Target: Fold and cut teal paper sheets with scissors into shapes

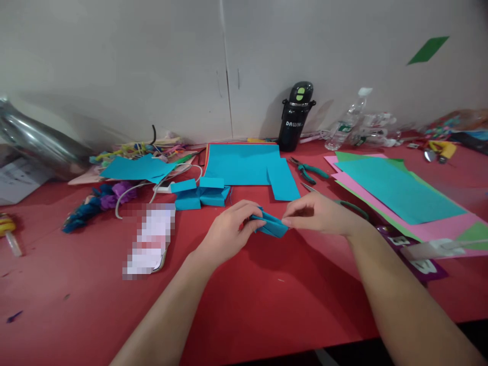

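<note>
A small folded piece of blue paper [272, 225] is held above the red table [244, 305], between both hands. My left hand [238, 223] pinches its left end with thumb and fingers. At the right end, the fingertips of my right hand [314, 213] are closed on the paper's corner. Beyond my left hand stand folded blue paper pieces [200, 193], shaped like small open boxes joined together. Behind them lies a blue sheet [240, 162], with a narrower blue strip [284, 180] overlapping its right side.
Pliers [308, 170] lie beyond my right hand. Coloured paper sheets [400, 188] and a glue gun [430, 249] are at right. A phone [150, 241] lies left. A black bottle [295, 117] and a clear plastic bottle [346, 122] stand near the wall. A metal flask [38, 137] is far left.
</note>
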A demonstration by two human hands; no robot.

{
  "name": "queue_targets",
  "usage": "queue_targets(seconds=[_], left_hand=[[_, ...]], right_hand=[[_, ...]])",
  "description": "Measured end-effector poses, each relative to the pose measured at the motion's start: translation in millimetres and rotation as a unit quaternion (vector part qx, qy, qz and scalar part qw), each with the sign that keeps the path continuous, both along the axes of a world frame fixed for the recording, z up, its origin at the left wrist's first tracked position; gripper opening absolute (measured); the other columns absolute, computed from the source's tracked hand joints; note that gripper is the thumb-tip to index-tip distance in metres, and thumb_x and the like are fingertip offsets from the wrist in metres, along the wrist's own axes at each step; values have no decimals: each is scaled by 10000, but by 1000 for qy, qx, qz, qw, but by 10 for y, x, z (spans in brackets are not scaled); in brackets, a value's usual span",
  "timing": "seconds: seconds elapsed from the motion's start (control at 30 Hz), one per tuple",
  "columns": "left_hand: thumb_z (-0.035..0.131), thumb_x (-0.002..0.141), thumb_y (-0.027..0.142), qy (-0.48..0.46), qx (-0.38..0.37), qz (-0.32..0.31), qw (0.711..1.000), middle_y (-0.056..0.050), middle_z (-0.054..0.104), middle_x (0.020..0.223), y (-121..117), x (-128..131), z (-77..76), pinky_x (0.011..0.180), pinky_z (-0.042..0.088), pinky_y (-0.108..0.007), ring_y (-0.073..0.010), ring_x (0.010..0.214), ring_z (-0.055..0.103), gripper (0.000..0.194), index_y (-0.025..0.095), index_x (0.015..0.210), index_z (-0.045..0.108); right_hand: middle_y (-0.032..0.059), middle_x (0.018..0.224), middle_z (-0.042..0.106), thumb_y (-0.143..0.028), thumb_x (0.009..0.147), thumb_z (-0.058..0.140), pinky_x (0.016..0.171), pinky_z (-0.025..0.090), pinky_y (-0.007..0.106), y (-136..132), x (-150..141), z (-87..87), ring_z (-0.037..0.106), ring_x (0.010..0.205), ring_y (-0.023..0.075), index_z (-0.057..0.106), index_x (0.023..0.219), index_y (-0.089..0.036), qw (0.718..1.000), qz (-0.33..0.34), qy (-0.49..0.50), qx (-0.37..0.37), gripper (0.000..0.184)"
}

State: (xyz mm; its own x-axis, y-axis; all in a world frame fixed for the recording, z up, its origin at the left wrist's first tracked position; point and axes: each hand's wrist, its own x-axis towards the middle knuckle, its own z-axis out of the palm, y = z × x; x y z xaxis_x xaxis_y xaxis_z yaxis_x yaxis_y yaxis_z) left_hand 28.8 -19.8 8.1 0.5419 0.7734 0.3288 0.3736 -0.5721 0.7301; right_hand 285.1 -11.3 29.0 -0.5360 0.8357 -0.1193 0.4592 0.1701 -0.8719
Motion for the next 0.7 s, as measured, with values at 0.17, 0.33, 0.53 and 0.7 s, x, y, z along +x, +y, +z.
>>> queue_targets(seconds=[0.17,0.33,0.53,0.7], left_hand=[[596,965,207,3,-4,-1,1000,-27,659,1046,-3,7,10,841,464,-292,-159,986,609,46,206,971,642],[603,962,216,4,-2,2,1000,-28,662,1050,-3,10,7,840,464,-292,-158,980,610,49,206,986,645],[603,962,212,7,-3,1,1000,-25,665,1049,-10,10,0,847,470,-296,-159,979,613,56,208,1001,642],[608,957,201,6,9,0,1000,-29,670,1036,-3,17,-11,837,474,-298,-159,963,618,47,205,990,641]], right_hand=[[6,768,734,-395,865,699,653,480,270,10,-7,-33,643,722,162,789,826,-243,1000,13,1,4,181],[14,780,743,-395,853,704,664,497,280,2,-13,-26,658,736,173,785,819,-239,1000,5,-3,1,179],[2,747,721,-286,840,686,611,476,267,-47,-115,13,639,685,156,741,782,-223,1000,-12,-21,15,101],[-4,724,705,-265,858,655,612,479,268,-73,-203,0,632,676,149,708,747,-214,999,-36,3,27,132]])
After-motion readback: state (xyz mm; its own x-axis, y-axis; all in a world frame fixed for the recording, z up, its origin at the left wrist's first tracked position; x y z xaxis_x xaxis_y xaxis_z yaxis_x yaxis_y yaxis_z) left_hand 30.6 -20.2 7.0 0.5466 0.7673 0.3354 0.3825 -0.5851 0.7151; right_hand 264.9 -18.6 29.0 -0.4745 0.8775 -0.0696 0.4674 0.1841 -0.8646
